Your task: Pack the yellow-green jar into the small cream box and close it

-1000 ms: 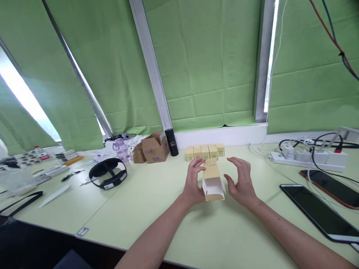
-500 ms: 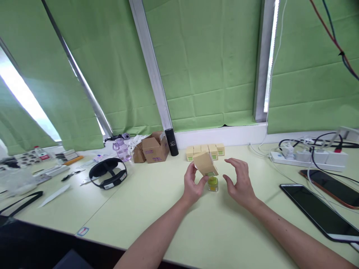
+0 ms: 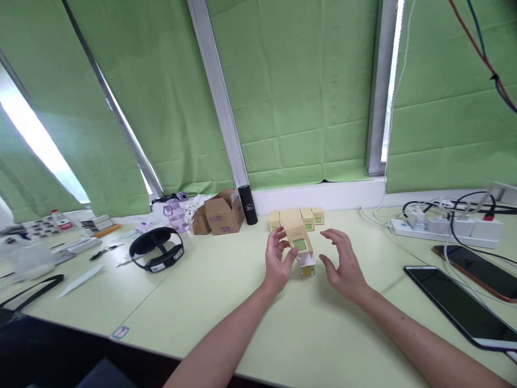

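My left hand (image 3: 279, 262) grips a small tan cardboard box (image 3: 297, 231) by its side, thumb in front and fingers behind. The box is tilted, with a green square on its near face and a pale flap open at its lower end. Directly below that end, a small clear jar with yellow contents (image 3: 307, 271) stands on the table, its upper part hidden by the flap. To the right of box and jar, my right hand (image 3: 343, 264) is held with thumb and fingers apart, touching neither. Behind the held box, several similar small boxes (image 3: 318, 215) stand in a row.
Left of the row are a black cylinder (image 3: 247, 205), an open brown carton (image 3: 224, 215) and a purple bottle (image 3: 175, 215). A black headset (image 3: 156, 249) lies further left. On the right are a tablet (image 3: 460, 302), a phone (image 3: 480, 269) and a power strip with cables (image 3: 444, 231).
My left hand has turned the box so its green-marked face shows and its flapped end points down over the jar, covering the jar's upper part. My right hand has barely shifted.
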